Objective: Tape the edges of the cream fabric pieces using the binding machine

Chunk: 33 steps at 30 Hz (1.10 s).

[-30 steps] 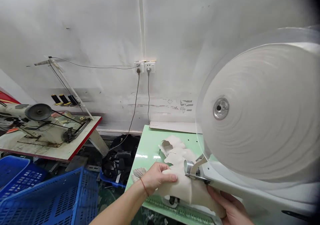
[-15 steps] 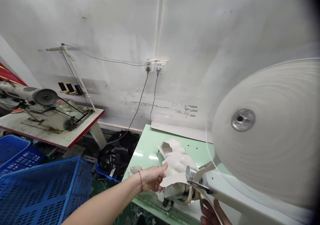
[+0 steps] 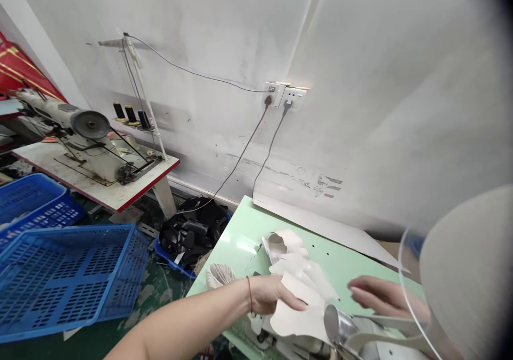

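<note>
My left hand (image 3: pixel 276 294) pinches a pale flat piece (image 3: pixel 298 317), with the thumb on top of it. The piece reaches toward a round metal guide (image 3: pixel 337 323). More pale pieces (image 3: pixel 306 274) lie behind it on the green table (image 3: pixel 240 226). My right hand (image 3: pixel 380 295) hovers over the table beyond the guide, its fingers stretched out with nothing visible in them. A big roll of pale tape (image 3: pixel 473 274) stands at the right, partly in front of my right forearm.
Left of the table are a bin of black scraps (image 3: pixel 192 237) and blue crates (image 3: pixel 68 280). A sewing machine (image 3: pixel 92 146) sits on another table. Cords run to a wall socket (image 3: pixel 294 98).
My view has turned and shifted. My right hand has gone from below the guide, where it was at the tape, to behind it. My left hand now reaches further over the pale piece.
</note>
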{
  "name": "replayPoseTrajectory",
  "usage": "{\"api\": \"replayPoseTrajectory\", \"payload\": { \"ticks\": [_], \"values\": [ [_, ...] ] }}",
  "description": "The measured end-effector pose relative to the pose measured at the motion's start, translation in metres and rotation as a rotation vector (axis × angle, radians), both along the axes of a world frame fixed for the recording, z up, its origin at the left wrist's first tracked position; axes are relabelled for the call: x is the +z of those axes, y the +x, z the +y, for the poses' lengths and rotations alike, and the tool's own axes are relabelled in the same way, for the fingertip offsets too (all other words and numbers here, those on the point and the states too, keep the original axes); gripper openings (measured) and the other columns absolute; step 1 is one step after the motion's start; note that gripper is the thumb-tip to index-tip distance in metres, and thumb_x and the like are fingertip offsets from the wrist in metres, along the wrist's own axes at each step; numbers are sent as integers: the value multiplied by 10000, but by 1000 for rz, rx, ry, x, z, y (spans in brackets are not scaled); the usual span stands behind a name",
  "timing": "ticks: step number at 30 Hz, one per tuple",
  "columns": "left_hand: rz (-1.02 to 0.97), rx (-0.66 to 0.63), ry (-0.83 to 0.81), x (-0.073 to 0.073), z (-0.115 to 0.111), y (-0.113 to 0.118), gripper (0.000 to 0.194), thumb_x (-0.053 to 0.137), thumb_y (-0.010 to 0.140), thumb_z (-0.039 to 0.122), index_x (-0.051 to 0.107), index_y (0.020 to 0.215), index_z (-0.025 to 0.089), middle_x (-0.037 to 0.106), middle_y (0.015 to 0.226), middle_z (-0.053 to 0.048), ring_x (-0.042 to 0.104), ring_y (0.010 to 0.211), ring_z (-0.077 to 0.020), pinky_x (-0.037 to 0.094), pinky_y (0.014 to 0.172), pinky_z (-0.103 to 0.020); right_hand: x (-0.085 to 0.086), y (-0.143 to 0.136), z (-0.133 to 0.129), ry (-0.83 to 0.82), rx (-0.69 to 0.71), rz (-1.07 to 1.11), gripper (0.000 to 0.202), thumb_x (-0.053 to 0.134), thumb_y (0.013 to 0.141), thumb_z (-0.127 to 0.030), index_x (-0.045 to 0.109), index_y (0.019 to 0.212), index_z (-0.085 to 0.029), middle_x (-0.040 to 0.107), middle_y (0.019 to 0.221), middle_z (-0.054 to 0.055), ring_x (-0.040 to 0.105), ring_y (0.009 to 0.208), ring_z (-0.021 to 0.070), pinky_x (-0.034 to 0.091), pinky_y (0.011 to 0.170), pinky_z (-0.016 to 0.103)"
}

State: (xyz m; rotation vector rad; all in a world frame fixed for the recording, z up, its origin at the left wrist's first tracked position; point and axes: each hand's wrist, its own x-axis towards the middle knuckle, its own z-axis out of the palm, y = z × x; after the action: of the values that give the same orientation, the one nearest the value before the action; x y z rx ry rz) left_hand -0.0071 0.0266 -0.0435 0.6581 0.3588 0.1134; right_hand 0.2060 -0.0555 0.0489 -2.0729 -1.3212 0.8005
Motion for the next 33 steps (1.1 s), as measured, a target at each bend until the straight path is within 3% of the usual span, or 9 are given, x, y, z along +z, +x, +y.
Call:
{"api": "replayPoseTrajectory", "payload": {
  "ticks": [2,5,8,12,16,22,26,29,33],
  "values": [
    [-75,-52,0,6,7,4,646,938,314,247,694,898,120,667,848,-37,593,757,-153,479,799,-326,8,-4,23,-197,156,-18,265,727,678,-465,720,752,-211,666,582,23,607,565,205,464,549,323],
    [-78,18,-46,11,7,9,690,940,233,229,696,866,100,659,801,-34,599,770,-160,475,784,-316,18,-14,41,-461,304,61,403,752,621,-445,728,941,-202,693,626,18,610,559,193,450,536,291],
    [8,136,-66,16,-2,13,722,935,220,275,703,881,101,661,809,-44,599,737,-170,480,740,-332,22,-23,45,-512,335,84,297,727,640,-371,716,879,-195,700,729,26,588,571,156,424,495,241],
    [64,264,115,26,-13,15,526,899,421,310,715,883,140,677,857,-40,592,757,-161,472,718,-309,22,-27,44,-524,366,32,151,675,651,-262,687,777,-181,679,730,27,554,562,138,402,473,225],
    [122,287,-93,30,-21,24,569,912,249,237,700,762,111,664,754,-43,593,681,-172,481,665,-328,18,-24,47,-580,310,108,115,663,660,-266,625,731,-183,588,615,-19,524,548,136,419,504,243],
    [135,498,-244,25,-37,38,550,888,255,139,640,746,118,552,627,26,566,583,-146,474,571,-299,7,-20,48,-433,447,-57,199,605,735,-320,500,614,-203,464,550,-52,398,518,111,290,478,241],
    [64,476,-255,24,-38,33,634,886,260,115,642,845,127,540,645,43,544,570,-119,457,570,-275,2,-23,52,-316,402,-252,252,627,696,-277,437,543,-214,418,503,-62,342,511,109,230,488,260],
    [56,445,-170,26,-27,30,639,898,318,171,654,905,108,577,670,18,528,568,-108,395,537,-242,7,-22,62,-256,413,-289,166,600,686,-211,485,567,-211,481,528,-50,404,536,125,262,505,261],
    [118,696,-166,34,2,36,524,853,565,330,622,981,109,653,775,-42,546,592,-91,338,534,-208,24,-20,77,-61,468,-365,121,634,730,-314,644,817,-231,650,744,-3,543,674,174,382,609,279]
  ]
}}
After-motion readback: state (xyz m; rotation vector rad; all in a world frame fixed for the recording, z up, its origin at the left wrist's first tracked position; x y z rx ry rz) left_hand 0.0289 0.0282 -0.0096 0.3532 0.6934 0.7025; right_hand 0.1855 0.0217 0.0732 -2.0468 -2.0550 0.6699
